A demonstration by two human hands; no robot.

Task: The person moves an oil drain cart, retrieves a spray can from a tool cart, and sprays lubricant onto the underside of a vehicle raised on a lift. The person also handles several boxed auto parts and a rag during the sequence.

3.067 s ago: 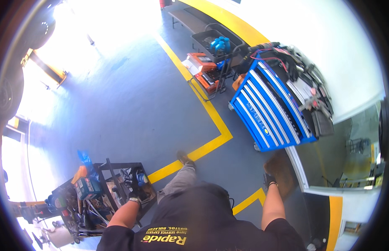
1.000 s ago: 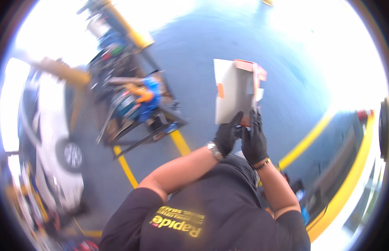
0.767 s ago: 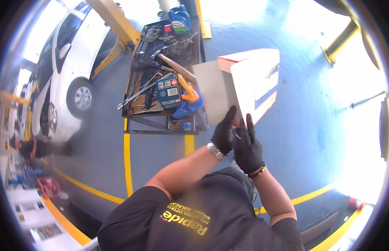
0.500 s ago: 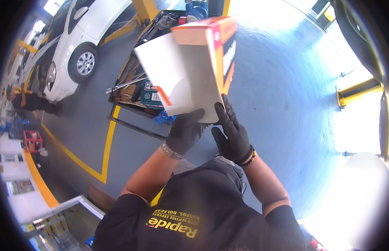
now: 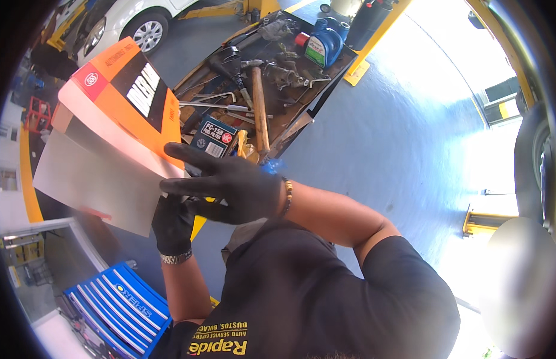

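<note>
A large orange, black and white cardboard box [image 5: 119, 90] is raised at the left, tilted, with a pale open flap [image 5: 92, 173] hanging from it. My left hand [image 5: 173, 226], in a black glove, grips the box's near lower end; its fingers are partly hidden behind my right hand. My right hand [image 5: 239, 186], gloved alike, reaches across with fingers stretched and spread, the tips against the box's near edge. Whatever is inside the box does not show.
Beyond my hands, a work tray [image 5: 290, 113] bears a hammer [image 5: 259, 113], a small dark-green filter box [image 5: 213, 139], wrenches, metal parts and a blue oil bottle [image 5: 327, 48]. A blue tool cabinet [image 5: 119, 308] stands lower left. A white car [image 5: 119, 15] and yellow lift post [image 5: 379, 42] stand farther off.
The box has swung from the middle to the left and turned, showing its orange and black printed face. Both hands moved left with it; my right arm now crosses in front of me.
</note>
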